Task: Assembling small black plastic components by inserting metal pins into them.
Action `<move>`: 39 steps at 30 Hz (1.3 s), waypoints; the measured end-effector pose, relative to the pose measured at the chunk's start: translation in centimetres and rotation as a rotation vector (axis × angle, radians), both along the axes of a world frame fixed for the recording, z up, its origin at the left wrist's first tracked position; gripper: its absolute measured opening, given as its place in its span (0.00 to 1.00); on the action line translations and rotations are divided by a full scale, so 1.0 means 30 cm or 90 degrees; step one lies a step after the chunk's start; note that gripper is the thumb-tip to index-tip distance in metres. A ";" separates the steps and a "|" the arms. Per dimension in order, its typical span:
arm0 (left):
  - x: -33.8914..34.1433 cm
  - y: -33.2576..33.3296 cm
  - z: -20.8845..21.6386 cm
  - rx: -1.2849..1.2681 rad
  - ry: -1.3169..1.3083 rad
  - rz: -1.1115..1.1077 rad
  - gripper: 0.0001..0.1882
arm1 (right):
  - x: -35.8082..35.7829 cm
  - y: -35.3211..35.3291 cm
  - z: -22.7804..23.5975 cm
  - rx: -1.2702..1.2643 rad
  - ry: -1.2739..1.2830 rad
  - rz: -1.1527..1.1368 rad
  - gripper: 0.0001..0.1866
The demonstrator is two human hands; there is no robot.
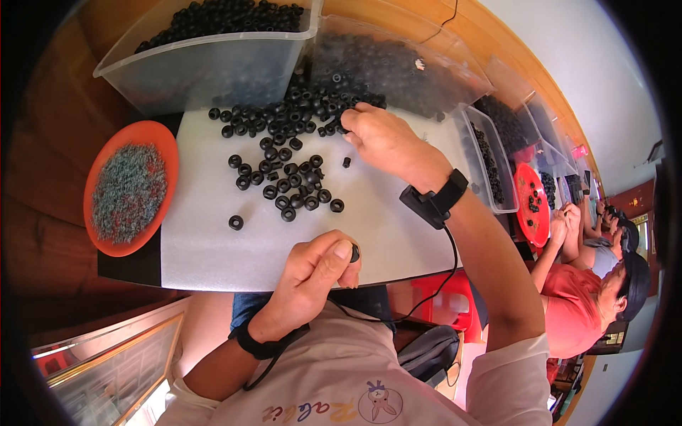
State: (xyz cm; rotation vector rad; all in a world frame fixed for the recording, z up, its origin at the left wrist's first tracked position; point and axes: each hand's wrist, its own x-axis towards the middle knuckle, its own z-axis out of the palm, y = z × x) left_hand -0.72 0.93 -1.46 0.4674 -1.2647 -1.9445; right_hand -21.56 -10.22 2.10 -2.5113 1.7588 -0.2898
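My left hand [312, 273] is closed near the table's front edge, with a small black round part [356, 253] pinched between thumb and fingers. Over the right side of a heap of black ring-shaped parts [298, 106], my right hand [387, 142] reaches down. Its fingertips are bent together at the heap's edge, and whatever they grip is hidden. Nearer to me, a looser group of the same black rings [291, 184] is spread on the white work surface [206, 213]. One ring [236, 222] lies apart at the left, and a smaller black piece [347, 162] rests below my right hand.
Clear plastic bins [206, 67] of black parts line the back. A red-orange plate [170, 177] of small greyish-green bits stands at the left. At the right are a narrow clear tray [506, 202], a red plate [526, 177], and a co-worker in a red shirt [579, 305].
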 end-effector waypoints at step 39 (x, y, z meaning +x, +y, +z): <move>0.012 -0.010 0.007 0.071 0.066 -0.050 0.23 | 0.105 0.524 0.081 0.134 -0.672 -0.008 0.10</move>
